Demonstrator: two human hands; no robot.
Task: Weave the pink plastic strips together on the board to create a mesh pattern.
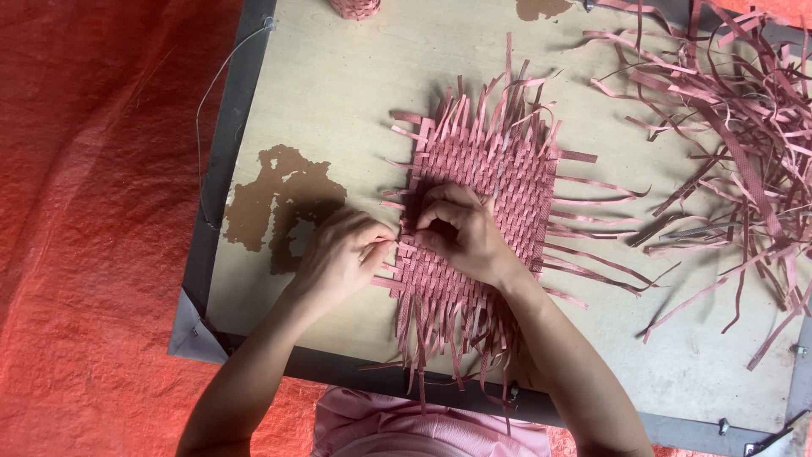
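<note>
You are weaving a flat pink mat (486,182) out of thin plastic strips. It lies in the middle of a pale wooden board (355,93) with a dark frame, and loose strip ends stick out from all four sides of it.

Your left hand (338,254) is at the left edge of the mat. Its thumb and first finger are pinched shut on the end of one thin pink strip (394,242). Your right hand (461,233) rests on top of the woven part. Its fingers are curled down and press on the weave right next to that strip. I cannot tell if they also grip a strip underneath.

It looks like you are working one cross strip into the left side, near the middle of the mat. The next move likely needs a slow, even pull to the left, while the right hand keeps the weave flat so the rows do not bunch up. The strip should sit snug beside its neighbour.

A big loose pile of spare pink strips (736,127) lies on the right side of the board, well apart from the mat. The board sits on an orange-red sheet (93,211).
</note>
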